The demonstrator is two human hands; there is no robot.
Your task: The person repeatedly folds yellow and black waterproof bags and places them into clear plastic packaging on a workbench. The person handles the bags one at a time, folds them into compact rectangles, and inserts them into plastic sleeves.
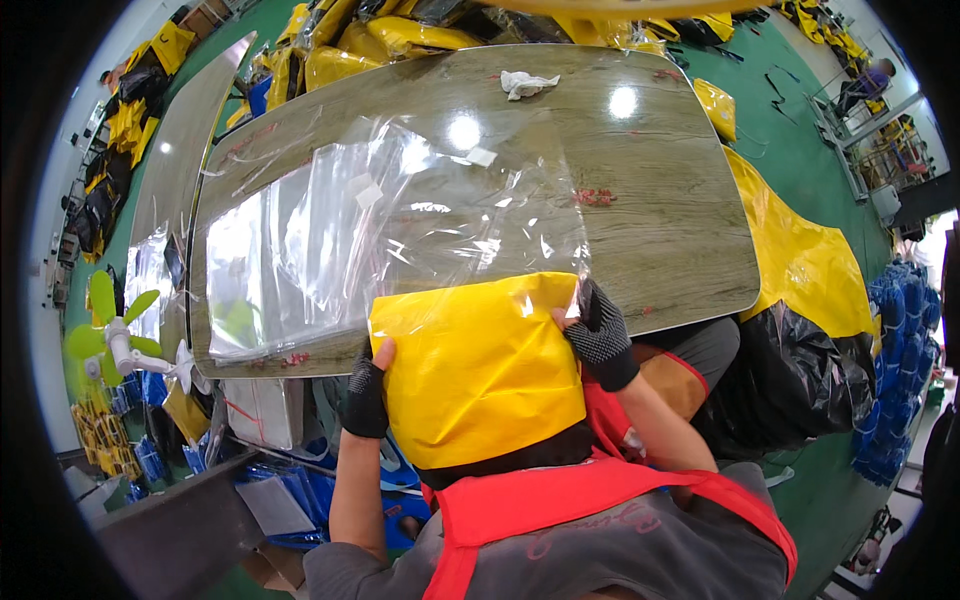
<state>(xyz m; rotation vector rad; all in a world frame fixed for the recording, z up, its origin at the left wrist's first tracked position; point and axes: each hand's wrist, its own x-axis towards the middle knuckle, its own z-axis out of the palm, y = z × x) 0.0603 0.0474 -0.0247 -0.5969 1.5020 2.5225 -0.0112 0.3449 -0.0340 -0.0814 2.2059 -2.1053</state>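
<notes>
A folded piece of glossy yellow sheet material (480, 370) with a black lower part is held in front of my body at the table's near edge. My left hand (366, 398), in a black fingerless glove, grips its left edge with the thumb on top. At the upper right corner my right hand (602, 342), gloved alike with grey dots, is closed on the same piece. Clear plastic bags (290, 250) lie spread over the table, and one clear bag (490, 225) reaches the far edge of the yellow piece. Whether that edge is inside the bag, I cannot tell.
The wood-patterned table (670, 130) bears a crumpled white cloth (528, 84). Yellow and black bundles (415, 38) are heaped beyond it. A green-bladed fan (118, 330) stands left. Yellow sheeting (800, 245), black sheeting (800, 365) and blue bundles (897, 370) are to the right.
</notes>
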